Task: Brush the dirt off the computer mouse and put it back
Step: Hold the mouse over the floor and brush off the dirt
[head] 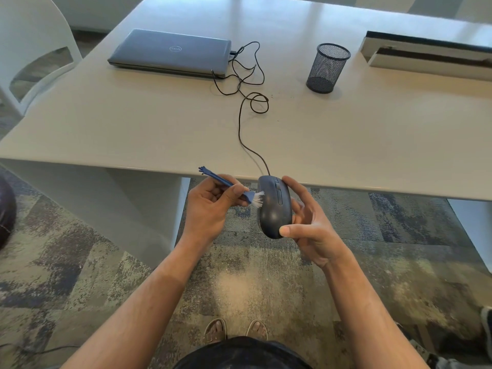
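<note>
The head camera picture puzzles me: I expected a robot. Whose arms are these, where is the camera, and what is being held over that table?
There is no machine here. A person wears one wide camera on the head, looking forward and down, so you see their own two arms and feet.

The left hand grips a small blue brush, its white bristles touching the side of a dark computer mouse. The right hand holds that mouse in front of the table's near edge, above the carpet.

The mouse's cable runs across the white table towards a closed laptop. A mesh pen cup stands to the right of the laptop, and a long white and black object lies beyond that; I cannot tell what it is.
</note>
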Demonstrator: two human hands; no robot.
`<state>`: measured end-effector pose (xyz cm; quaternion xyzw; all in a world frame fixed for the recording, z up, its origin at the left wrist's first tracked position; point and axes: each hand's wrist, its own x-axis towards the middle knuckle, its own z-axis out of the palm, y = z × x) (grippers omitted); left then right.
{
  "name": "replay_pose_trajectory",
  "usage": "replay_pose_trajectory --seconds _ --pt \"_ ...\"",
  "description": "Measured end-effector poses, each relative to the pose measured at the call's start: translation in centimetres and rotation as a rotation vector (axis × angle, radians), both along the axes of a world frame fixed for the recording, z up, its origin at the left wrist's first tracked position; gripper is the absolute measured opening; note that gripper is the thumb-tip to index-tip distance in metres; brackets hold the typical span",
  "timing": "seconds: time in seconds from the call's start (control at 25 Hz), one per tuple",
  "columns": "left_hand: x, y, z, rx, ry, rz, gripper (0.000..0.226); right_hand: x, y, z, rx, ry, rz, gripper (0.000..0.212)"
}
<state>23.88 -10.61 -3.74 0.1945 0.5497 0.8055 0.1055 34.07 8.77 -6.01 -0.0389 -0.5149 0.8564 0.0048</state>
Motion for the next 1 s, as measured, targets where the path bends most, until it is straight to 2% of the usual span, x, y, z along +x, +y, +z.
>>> replay_pose_trajectory --seconds 0.6,0.8,1.0 --pt "2.3 -0.2 -1.3 -0.018 -0.009 -0.068 0.016 -1.1 0.9 1.8 0.068 0.008 -0.160 0.102" --pt "2.0 -0.1 -1.8 -0.012 -0.003 -0.004 0.006 -1.5 1.0 1.9 0.086 -0.004 -0.200 0.102" --pt "0.3 -0.6 -1.0 0.029 -0.037 0.119 0.020 -1.2 1.1 1.7 0.057 0.006 -0.127 0.102"
